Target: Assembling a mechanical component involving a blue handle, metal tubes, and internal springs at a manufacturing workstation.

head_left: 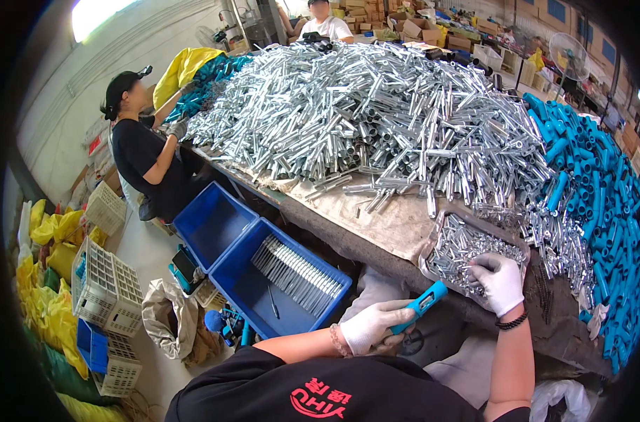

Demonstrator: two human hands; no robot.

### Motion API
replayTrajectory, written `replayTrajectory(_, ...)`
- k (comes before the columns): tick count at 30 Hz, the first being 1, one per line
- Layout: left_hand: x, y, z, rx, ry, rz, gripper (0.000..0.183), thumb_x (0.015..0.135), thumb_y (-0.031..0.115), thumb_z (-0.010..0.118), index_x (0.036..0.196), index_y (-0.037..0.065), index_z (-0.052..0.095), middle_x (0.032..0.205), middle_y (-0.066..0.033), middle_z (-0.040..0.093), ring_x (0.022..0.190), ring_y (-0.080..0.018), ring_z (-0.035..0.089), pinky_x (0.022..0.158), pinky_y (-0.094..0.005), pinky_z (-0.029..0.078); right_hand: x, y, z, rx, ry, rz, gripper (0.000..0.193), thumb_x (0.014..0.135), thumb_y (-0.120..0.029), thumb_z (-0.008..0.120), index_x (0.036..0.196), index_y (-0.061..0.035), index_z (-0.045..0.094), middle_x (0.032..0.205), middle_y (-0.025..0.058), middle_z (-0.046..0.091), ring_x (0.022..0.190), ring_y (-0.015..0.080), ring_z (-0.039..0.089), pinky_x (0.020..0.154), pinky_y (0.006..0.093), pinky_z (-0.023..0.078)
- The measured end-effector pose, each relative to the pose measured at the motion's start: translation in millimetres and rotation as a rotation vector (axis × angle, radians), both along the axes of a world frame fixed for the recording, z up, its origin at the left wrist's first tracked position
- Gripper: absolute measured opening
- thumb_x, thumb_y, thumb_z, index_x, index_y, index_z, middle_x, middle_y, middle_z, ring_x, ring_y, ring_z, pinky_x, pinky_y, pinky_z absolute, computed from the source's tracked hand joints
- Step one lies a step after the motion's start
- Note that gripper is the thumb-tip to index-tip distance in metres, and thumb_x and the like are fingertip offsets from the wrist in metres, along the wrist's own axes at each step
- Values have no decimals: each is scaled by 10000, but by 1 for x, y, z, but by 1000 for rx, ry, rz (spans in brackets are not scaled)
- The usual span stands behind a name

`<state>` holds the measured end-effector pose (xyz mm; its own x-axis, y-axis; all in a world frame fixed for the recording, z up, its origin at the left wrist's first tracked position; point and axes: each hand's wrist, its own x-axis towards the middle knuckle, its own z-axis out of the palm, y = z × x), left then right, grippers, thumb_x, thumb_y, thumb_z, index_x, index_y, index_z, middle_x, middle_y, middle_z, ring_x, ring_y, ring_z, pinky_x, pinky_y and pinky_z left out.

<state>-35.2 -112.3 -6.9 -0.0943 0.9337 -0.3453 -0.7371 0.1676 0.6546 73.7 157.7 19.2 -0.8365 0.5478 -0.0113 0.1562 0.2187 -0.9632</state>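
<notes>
My left hand (369,328), in a white glove, is wrapped round a teal tubular handle (428,301) with a slot in its side, tilted up to the right. My right hand (499,283), also gloved, is over the near right part of a shallow tray (425,257) of small metal pieces (467,243). Its fingers are curled together; whatever lies between them is too small to make out. Past the tray rises a large heap of silvery metal tubes (376,112). More teal handles (601,211) are piled along the right side.
At the left of the table stand two blue bins, one (292,281) with metal tubes in a neat row. White crates (109,288), yellow sacks (56,281) and an open paper sack (171,320) are on the floor. One person (147,151) works at the far left, another (327,27) behind the heap.
</notes>
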Motion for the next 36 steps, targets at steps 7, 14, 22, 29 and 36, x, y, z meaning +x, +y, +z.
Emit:
replayTrajectory(7,1,5,3,-137,155,96,537,992,418,585,1431,123,488,701,22,487,461,-70,382,414,-238,300,26,-48,47,172,-108,-44,175,939,-121,648,914,49,681,699,74,684,628,112,656,580,278,513)
replayTrajectory(14,12,11,21,-116,94,123,410,947,439,649,998,36,593,657,-16,465,433,-85,368,378,-233,249,30,-62,23,753,202,129,104,814,-62,725,905,-32,684,1119,137,598,1047,283,597,906,346,479)
replayTrajectory(22,17,4,8,-123,121,64,398,972,404,620,1138,43,592,837,-47,559,456,-63,389,374,-211,270,23,-76,5,968,206,188,115,796,-101,727,888,-63,671,1148,135,602,1142,334,546,999,438,417)
replayTrajectory(29,23,2,10,-130,226,20,340,992,371,585,1080,43,584,796,-41,552,448,-72,405,381,-209,281,21,-81,16,1142,214,274,126,769,-113,731,861,-97,647,1099,99,597,1146,339,548,971,460,420)
replayTrajectory(36,29,18,4,-272,320,95,442,1001,302,522,1353,36,532,690,0,521,431,-90,405,384,-238,298,39,-89,-2,1295,238,230,125,782,-206,600,755,-85,615,888,84,621,928,286,612,869,426,488)
